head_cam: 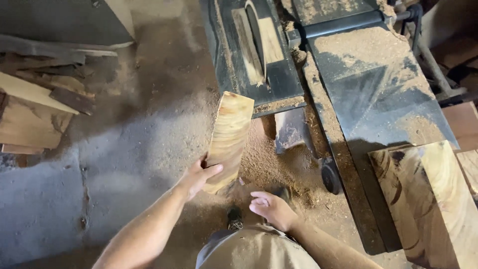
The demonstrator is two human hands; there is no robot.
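Only the head view to go on here, so this all comes from looking straight down.

Biggest worry for me: I've got the wood slab [229,139] pinched in just my left hand [198,177], and only at its near end. The far end sticks out toward the front edge of the table saw [259,55], so the weight sits well away from my grip. If that slab tips or twists, I reckon it slips out and lands on the sawdust-covered floor [124,149], or on my shoe [234,217] right below. The other thing is the saw blade [256,35] standing up out of the slot, just past the slab's far end. I can't tell if it's spinning, but a slab swinging that way would be bad news.

Left hand: curled partway round the slab's left edge, thumb lying across the face, fingers behind and hidden. A real grip, but one-handed.

Right hand [271,209]: loose, half open, fingers bent, holding nothing, hovering just below the slab's near end without touching it.

A bigger wooden board [428,199] lies on the tabletop to my right, and scrap planks [35,109] are piled on the left.
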